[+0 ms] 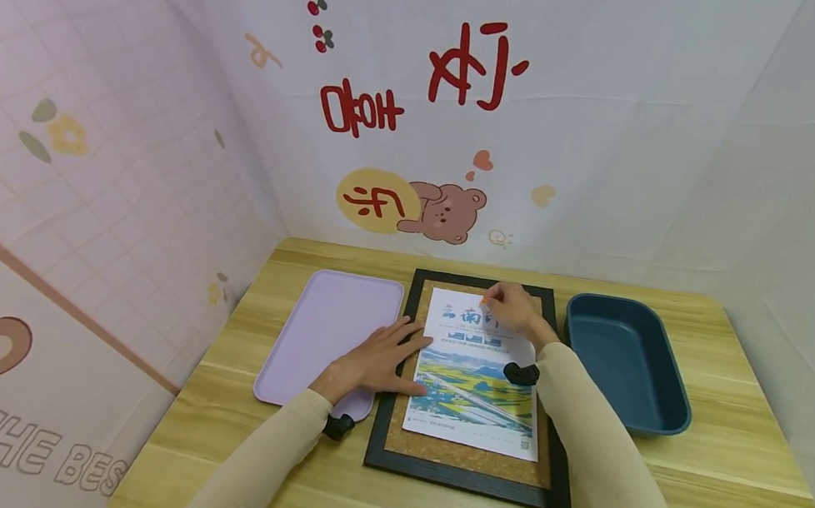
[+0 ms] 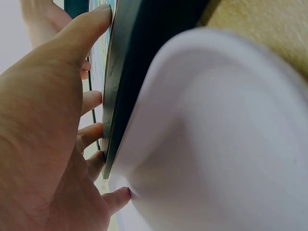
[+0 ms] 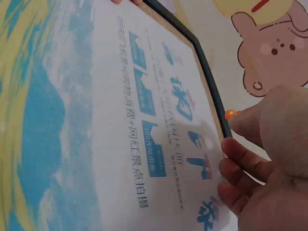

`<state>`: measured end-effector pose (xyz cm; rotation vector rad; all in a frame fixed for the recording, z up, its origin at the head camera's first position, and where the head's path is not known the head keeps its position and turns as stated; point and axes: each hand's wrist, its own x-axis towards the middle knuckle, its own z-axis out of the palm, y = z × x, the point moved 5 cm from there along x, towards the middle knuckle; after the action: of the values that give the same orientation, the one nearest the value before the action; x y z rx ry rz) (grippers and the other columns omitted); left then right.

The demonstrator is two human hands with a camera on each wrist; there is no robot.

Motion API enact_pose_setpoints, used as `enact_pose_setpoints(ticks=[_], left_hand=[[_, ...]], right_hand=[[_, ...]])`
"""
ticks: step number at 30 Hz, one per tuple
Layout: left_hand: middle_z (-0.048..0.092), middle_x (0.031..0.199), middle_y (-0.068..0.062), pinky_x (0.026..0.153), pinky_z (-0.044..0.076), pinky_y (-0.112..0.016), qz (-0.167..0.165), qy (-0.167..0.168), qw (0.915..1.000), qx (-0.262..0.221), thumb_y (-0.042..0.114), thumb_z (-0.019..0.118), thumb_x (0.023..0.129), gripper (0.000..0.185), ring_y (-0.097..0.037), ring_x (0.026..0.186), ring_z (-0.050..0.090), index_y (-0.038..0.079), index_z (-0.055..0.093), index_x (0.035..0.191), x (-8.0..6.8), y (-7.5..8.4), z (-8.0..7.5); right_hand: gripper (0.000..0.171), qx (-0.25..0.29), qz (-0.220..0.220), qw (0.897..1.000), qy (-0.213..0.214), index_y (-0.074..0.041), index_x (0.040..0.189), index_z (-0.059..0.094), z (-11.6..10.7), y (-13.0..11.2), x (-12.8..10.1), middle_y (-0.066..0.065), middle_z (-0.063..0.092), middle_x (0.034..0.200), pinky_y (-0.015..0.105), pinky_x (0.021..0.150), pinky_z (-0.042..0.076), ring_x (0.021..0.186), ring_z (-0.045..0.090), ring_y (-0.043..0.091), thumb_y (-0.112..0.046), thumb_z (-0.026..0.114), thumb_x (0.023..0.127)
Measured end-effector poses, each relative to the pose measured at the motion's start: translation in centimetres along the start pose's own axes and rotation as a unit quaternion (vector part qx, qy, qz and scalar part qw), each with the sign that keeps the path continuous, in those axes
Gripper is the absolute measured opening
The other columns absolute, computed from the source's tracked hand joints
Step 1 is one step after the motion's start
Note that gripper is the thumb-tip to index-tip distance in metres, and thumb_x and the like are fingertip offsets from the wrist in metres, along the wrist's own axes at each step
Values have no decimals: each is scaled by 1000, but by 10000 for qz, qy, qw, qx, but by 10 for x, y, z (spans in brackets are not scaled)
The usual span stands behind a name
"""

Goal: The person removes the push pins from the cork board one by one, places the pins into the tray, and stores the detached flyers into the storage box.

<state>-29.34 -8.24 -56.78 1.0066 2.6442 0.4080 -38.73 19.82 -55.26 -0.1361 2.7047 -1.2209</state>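
Observation:
A printed poster (image 1: 469,403) with a landscape picture and blue lettering lies on a black-framed cork board (image 1: 460,456). My left hand (image 1: 382,360) has its fingers spread over the board's left side; thumb and fingertips reach the poster's left edge. In the left wrist view, the little finger of that hand (image 2: 53,115) extends toward the tray's rim. Near the poster's top edge, my right hand (image 1: 513,308) pinches a small orange push pin (image 3: 230,114) between thumb and fingers. The pin's tip is hidden, so whether it touches the paper cannot be seen.
Left of the board lies a pale purple tray (image 1: 336,313), partly under the left hand and wrist. A dark blue bin (image 1: 625,363) stands close to the board's right side. Behind the wooden table (image 1: 731,458) hangs a printed white cloth (image 1: 611,185).

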Motion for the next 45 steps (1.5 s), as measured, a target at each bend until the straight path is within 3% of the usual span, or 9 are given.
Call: enact_pose_setpoints(ticks=[9,16,24,30,45], left_hand=[[20,191,-8,139,23,-73,-20,-25,10000,3,71,73,102,98,-40,180,9,26,33,180,1,0,1],[20,191,-10,139,23,-75,4,0,10000,-12,71,73,102,98,-41,180,9,26,33,180,2,-1,2],[23,190,-13,137,25,-76,99,16,9999,-58,68,75,102,97,-45,179,12,23,36,179,2,1,0],[21,190,-12,138,24,-76,16,-22,9999,-98,69,75,102,98,-43,179,11,24,35,180,2,2,-1],[23,189,-14,136,25,-77,65,27,9999,-158,67,76,102,98,-45,178,13,22,36,179,-2,5,-4]], right_hand=[[23,90,-127,9997,-211,-1,128,71,-15,-8,-16,22,70,129,48,100,53,110,61,33,-18,59,117],[23,74,-341,9991,-255,-3,128,71,-30,-10,-33,20,71,127,40,93,53,107,62,30,-20,59,118],[24,270,-632,9969,-387,0,129,69,-51,-5,-60,29,68,133,38,88,53,110,64,36,-19,57,120],[24,166,-568,9980,-227,-3,129,69,-71,4,-81,27,70,134,38,90,53,113,65,40,-23,58,120],[30,-268,-537,9977,318,-6,132,70,-121,49,-119,18,73,133,30,88,54,120,69,30,-31,58,121]])
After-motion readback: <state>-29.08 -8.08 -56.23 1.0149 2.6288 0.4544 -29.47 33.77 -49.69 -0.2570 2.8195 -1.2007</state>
